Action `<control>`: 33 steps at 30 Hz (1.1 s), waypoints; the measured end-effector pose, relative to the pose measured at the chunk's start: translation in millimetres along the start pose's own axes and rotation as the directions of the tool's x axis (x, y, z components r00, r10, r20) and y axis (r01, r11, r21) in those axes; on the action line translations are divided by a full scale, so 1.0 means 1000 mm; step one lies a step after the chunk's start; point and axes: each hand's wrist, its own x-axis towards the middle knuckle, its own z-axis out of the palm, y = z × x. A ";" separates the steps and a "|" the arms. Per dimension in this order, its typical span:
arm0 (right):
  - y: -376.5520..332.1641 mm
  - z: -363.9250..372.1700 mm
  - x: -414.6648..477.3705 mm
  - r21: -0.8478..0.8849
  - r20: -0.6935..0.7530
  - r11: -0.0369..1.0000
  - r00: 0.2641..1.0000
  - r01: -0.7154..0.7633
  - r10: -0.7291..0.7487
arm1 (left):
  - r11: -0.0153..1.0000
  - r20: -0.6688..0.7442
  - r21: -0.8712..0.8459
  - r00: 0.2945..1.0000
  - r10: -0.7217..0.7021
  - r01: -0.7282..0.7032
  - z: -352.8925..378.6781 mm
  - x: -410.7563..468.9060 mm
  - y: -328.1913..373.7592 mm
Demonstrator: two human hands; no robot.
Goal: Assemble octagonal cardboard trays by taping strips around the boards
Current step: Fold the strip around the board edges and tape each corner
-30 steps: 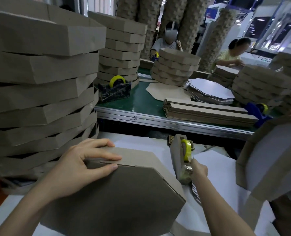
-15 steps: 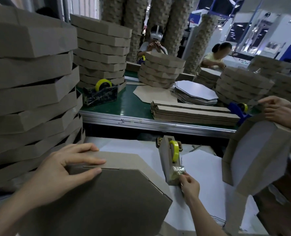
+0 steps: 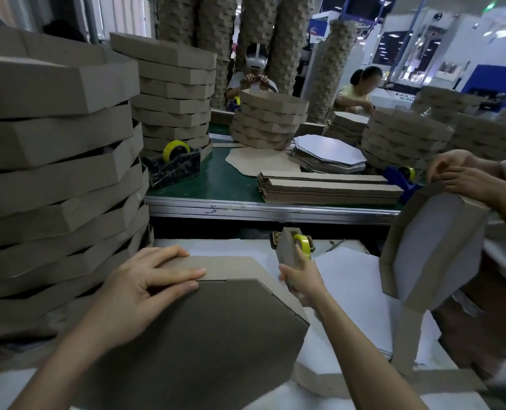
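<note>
Left grip [image 3: 145,288] presses tray [image 3: 210,335], right grip [image 3: 300,278] holds tape dispenser [image 3: 288,247]

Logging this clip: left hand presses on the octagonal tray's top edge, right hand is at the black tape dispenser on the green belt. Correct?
Wrong dispenser. The right hand is at the cardboard-coloured tape dispenser on the near white table, not the black dispenser on the green belt. The left hand does press on the octagonal tray's top edge. The head view shows this.
</note>
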 end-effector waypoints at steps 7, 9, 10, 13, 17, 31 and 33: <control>-0.107 0.007 -0.060 0.416 0.177 0.909 0.982 -0.008 -0.072 | 0.999 -0.021 0.051 1.000 -0.001 0.002 0.000 -0.015 0.013; -0.126 0.008 -0.081 0.507 0.255 0.860 0.963 -0.060 -0.083 | 0.997 -0.001 0.082 1.000 -0.004 0.004 -0.002 -0.019 0.017; -0.134 0.009 -0.091 0.532 0.288 0.843 0.954 -0.084 -0.087 | 0.994 0.020 0.108 1.000 0.002 -0.004 -0.004 -0.020 0.019; -0.146 0.012 -0.119 0.580 0.385 0.794 0.920 -0.180 -0.073 | 0.984 0.065 0.179 0.998 0.008 -0.020 -0.007 -0.026 0.024; -0.144 0.013 -0.158 0.606 0.504 0.734 0.861 -0.306 -0.058 | 0.984 0.069 0.178 0.997 -0.043 0.030 -0.008 -0.032 0.027; -0.131 0.022 -0.233 0.602 0.596 0.674 0.802 -0.428 -0.022 | 0.976 0.093 0.200 0.993 0.069 -0.086 -0.015 -0.051 0.047; -0.129 0.021 -0.235 0.588 0.615 0.681 0.788 -0.436 -0.025 | 0.963 0.147 0.256 0.988 0.052 -0.089 -0.017 -0.050 0.049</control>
